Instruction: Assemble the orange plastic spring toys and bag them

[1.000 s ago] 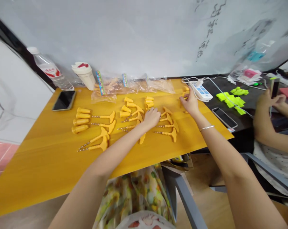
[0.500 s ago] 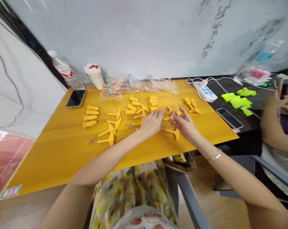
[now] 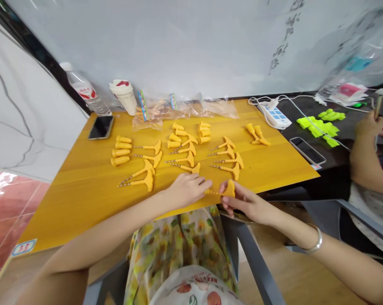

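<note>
My right hand (image 3: 243, 202) is at the near edge of the table, its fingers closed on the T-shaped handle of a yellow corkscrew (image 3: 230, 189). The shaft points left, to the fingertips of my left hand (image 3: 191, 189), which are closed around its far end; that end is hidden. Just beyond my hands lies a right-hand group of yellow corkscrews (image 3: 228, 156) with metal spiral tips. A middle group of corkscrews (image 3: 185, 159) and a left group (image 3: 146, 173) lie beside it, handles to the right. Short yellow caps (image 3: 120, 152) lie in rows behind them.
Plastic bags (image 3: 185, 109), a white cup (image 3: 124, 96), a water bottle (image 3: 86, 92) and a phone (image 3: 100, 127) line the back. Two capped yellow pieces (image 3: 257, 135) lie at right. A power strip (image 3: 276, 116), another phone (image 3: 307, 151) and a co-worker's arm (image 3: 369, 156) are further right.
Both hands have moved from over the right-hand group toward the near table edge. The right hand now plainly holds a corkscrew, and the left fingers are at its far end.
</note>
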A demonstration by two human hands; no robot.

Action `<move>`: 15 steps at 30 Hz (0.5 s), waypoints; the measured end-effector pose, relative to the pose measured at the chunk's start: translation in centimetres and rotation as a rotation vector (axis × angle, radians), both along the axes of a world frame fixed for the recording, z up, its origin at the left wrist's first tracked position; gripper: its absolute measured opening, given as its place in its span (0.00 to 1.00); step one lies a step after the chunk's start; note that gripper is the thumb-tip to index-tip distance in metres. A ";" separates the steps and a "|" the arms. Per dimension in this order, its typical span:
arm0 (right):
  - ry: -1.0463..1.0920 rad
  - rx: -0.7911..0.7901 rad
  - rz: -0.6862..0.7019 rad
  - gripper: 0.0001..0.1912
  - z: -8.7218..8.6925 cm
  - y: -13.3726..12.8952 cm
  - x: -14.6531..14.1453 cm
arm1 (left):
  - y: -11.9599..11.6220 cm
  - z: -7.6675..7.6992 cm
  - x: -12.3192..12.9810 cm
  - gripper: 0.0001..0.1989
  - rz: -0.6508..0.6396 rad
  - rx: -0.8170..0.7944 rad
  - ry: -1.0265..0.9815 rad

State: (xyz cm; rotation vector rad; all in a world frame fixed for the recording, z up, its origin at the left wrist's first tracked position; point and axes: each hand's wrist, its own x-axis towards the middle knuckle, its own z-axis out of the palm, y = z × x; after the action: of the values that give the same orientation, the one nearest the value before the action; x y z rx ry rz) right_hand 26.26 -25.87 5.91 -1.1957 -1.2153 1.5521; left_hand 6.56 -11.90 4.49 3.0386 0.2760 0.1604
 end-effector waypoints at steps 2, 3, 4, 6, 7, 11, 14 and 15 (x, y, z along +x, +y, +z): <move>-0.397 0.307 0.200 0.06 0.5 -0.5 0.2 | -0.5 1.2 -1.0 0.09 -0.013 -0.259 0.115; -0.611 0.501 0.282 0.08 0.8 -0.8 0.1 | -0.7 1.8 -1.5 0.12 -0.031 -0.400 0.166; -0.810 0.702 0.344 0.10 1.0 -1.1 -0.2 | -0.8 2.2 -1.8 0.14 -0.060 -0.542 0.209; -1.114 1.052 0.427 0.11 1.5 -1.8 -0.9 | -0.9 2.6 -2.2 0.17 -0.156 -0.826 0.289; -1.214 1.181 0.456 0.11 1.8 -2.2 -1.3 | -0.9 2.6 -2.3 0.19 -0.210 -0.969 0.331; -1.356 1.422 0.576 0.14 3.5 -3.9 -1.1 | 0.0 1.9 -3.7 0.22 -0.356 -1.470 0.655; -1.419 1.349 0.524 0.16 4.3 -4.5 1.5 | 1.7 1.9 -6.3 0.23 -0.225 -1.639 0.754; -1.458 1.281 0.477 0.15 4.1 -4.3 2.6 | 2.4 2.0 -7.0 0.23 -0.105 -1.641 0.652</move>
State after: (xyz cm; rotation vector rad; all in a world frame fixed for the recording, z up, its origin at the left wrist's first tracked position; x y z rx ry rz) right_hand 28.82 -30.21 9.97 -0.9651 -2.8416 -0.4132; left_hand -0.48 -9.51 6.51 1.3672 0.1360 -0.7010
